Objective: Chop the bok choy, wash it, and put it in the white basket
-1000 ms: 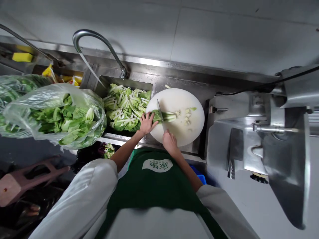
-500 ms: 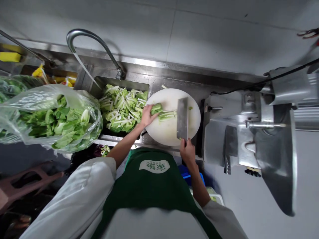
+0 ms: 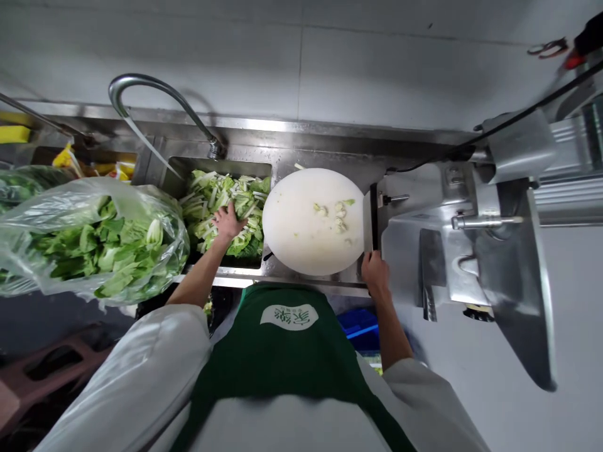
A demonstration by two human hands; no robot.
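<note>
My left hand (image 3: 228,222) rests with fingers apart on the cut greens (image 3: 249,213) that fill the sink basin. My right hand (image 3: 375,271) is closed round the handle of a cleaver (image 3: 369,220), whose blade lies at the right edge of the round white cutting board (image 3: 296,220). Several small vegetable stubs (image 3: 340,216) lie on the right half of the board. Left of the basin, a clear plastic bag (image 3: 176,229) holds whole leafy greens (image 3: 113,238).
A curved faucet (image 3: 164,85) with a pale hose stands behind the basin. A metal slicing machine (image 3: 412,220) is close on the right of the board. Below the counter are a blue container (image 3: 360,326) and a pink stool (image 3: 70,358).
My left hand has moved left from the board to the basin, and the cut greens it was at are gone from the board. My right hand has carried the cleaver right to the board's edge.
</note>
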